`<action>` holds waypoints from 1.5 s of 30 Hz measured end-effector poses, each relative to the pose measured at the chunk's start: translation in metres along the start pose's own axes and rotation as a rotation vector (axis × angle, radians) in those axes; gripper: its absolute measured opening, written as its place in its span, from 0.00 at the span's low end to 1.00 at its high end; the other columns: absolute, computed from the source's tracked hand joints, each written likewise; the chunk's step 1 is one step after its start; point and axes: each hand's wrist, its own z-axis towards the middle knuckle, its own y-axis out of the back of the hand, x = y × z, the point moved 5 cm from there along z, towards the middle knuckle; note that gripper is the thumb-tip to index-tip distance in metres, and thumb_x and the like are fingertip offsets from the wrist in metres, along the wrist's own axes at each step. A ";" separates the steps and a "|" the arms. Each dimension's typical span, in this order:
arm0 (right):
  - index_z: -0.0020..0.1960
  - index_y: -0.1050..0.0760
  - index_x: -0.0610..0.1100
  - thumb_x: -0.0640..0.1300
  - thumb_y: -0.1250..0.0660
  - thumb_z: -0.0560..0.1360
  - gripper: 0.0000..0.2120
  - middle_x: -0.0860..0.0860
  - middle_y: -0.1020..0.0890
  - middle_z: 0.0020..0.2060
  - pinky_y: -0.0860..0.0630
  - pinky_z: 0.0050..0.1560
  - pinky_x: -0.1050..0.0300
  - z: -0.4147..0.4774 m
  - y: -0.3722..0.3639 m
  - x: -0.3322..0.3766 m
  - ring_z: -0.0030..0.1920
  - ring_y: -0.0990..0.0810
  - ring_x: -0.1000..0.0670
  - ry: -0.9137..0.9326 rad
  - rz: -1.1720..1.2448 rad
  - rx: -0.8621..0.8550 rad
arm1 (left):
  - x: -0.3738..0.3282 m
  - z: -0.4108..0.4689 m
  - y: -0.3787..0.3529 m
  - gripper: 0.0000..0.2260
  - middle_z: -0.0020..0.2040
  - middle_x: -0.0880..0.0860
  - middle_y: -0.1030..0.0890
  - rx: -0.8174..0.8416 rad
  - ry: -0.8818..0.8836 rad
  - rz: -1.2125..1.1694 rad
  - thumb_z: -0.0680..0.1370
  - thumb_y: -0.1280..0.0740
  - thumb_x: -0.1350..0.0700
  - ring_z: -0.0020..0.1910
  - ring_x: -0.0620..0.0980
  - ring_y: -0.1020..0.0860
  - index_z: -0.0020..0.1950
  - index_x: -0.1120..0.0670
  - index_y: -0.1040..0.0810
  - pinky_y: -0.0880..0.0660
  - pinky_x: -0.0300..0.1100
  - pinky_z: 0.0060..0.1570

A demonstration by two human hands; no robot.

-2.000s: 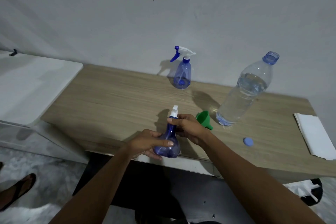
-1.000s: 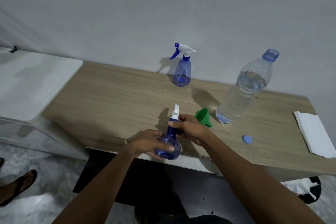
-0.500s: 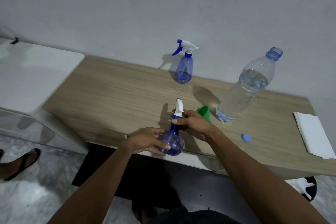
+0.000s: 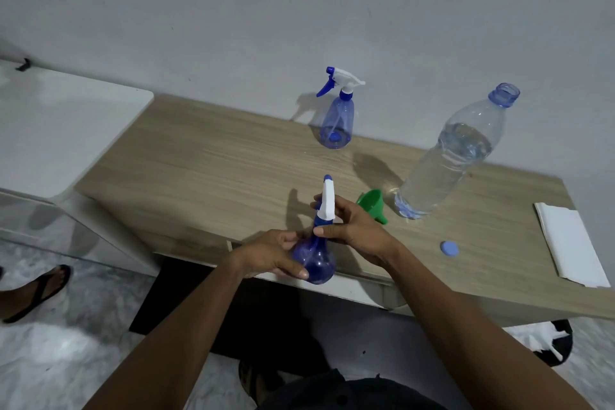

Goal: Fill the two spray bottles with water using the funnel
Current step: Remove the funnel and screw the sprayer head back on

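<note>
I hold a small blue spray bottle (image 4: 316,260) upright above the front edge of the wooden table (image 4: 213,176). My left hand (image 4: 269,255) cups its round body. My right hand (image 4: 356,230) grips the neck just under the white spray head (image 4: 326,198). A second blue spray bottle (image 4: 336,120) with a white and blue trigger stands at the back by the wall. The green funnel (image 4: 371,205) lies on its side behind my right hand. A large clear water bottle (image 4: 449,160), uncapped and partly full, stands to the right of it.
A blue bottle cap (image 4: 449,248) lies on the table right of my hands. Folded white paper (image 4: 569,243) rests at the table's right end. A white cabinet top (image 4: 56,123) adjoins the table on the left. Another person's sandalled foot (image 4: 33,291) is on the floor at left.
Both hands have raised the small spray bottle slightly, and the white spray head now sits higher above my right hand's fingers. The other objects have not moved.
</note>
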 end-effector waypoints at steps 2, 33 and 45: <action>0.67 0.24 0.47 0.31 0.24 0.71 0.28 0.54 0.20 0.64 0.22 0.61 0.57 -0.002 0.002 0.004 0.62 0.21 0.56 0.047 -0.073 0.001 | 0.003 0.001 0.002 0.30 0.62 0.50 0.17 0.028 0.002 -0.120 0.71 0.26 0.72 0.60 0.53 0.18 0.69 0.51 0.25 0.20 0.52 0.59; 0.57 0.22 0.48 0.29 0.23 0.69 0.22 0.46 0.18 0.52 0.19 0.48 0.54 -0.028 0.013 -0.020 0.47 0.18 0.49 -0.156 -0.173 -0.062 | 0.036 0.017 -0.037 0.21 0.66 0.57 0.21 0.102 0.145 -0.203 0.76 0.34 0.74 0.53 0.55 0.16 0.67 0.62 0.24 0.18 0.51 0.53; 0.63 0.23 0.41 0.28 0.22 0.68 0.26 0.54 0.19 0.54 0.21 0.52 0.61 -0.041 0.011 0.008 0.51 0.19 0.58 0.139 -0.289 -0.007 | 0.014 0.013 -0.017 0.22 0.61 0.53 0.16 0.015 0.045 -0.167 0.74 0.31 0.73 0.60 0.56 0.18 0.63 0.54 0.20 0.22 0.53 0.62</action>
